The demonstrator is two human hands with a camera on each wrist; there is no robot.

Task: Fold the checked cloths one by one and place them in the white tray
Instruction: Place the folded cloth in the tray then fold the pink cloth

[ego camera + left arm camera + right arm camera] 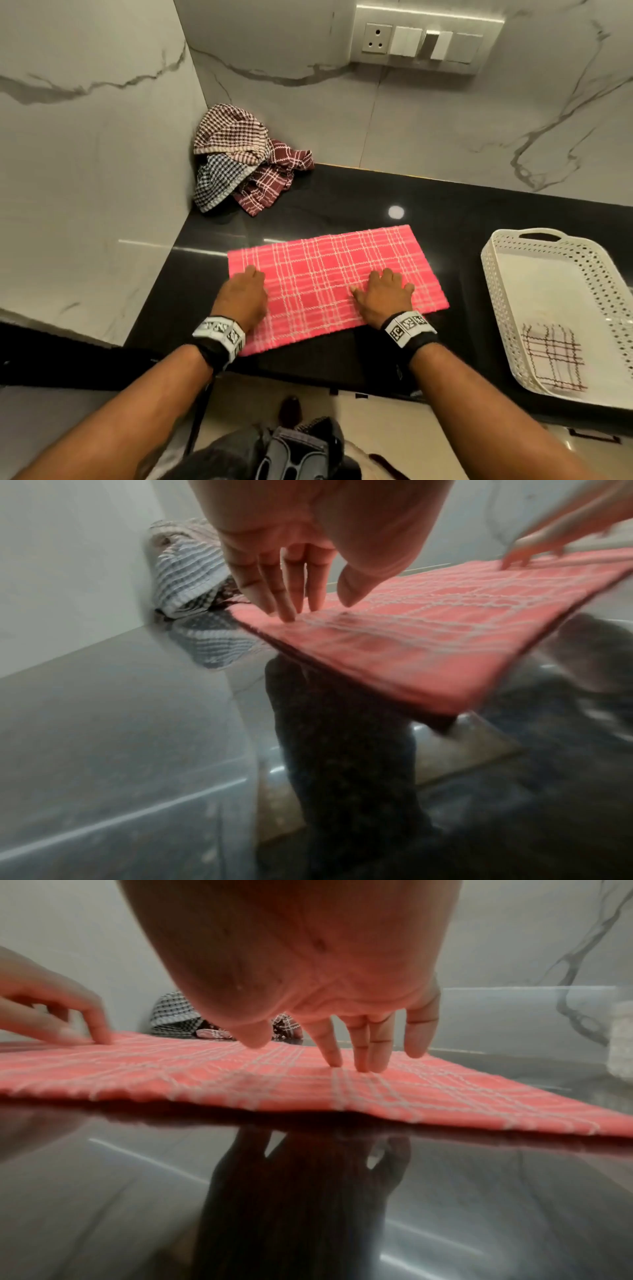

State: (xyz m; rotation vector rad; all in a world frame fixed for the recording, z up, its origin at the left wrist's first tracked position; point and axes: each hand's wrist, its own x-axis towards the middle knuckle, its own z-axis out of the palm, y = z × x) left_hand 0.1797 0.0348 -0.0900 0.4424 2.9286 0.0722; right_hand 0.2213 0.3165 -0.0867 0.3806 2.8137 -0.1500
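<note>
A pink checked cloth (pixel 329 274) lies flat as a long rectangle on the black counter (pixel 428 212). My left hand (pixel 245 294) rests on its left end with straight fingers (pixel 284 607) touching the fabric (pixel 428 631). My right hand (pixel 387 294) lies flat near the cloth's middle right, fingertips (pixel 363 1058) pressing the pink cloth (pixel 240 1080). A white perforated tray (pixel 496 274) stands at the right and holds one folded white cloth with dark checks (pixel 551 356). A heap of unfolded checked cloths (pixel 239 161) sits in the back left corner.
Marble walls close the counter on the left and at the back, with a switch panel (pixel 424 37) high on the back wall. The counter's front edge runs just below my wrists. Bare black counter lies between the pink cloth and the tray.
</note>
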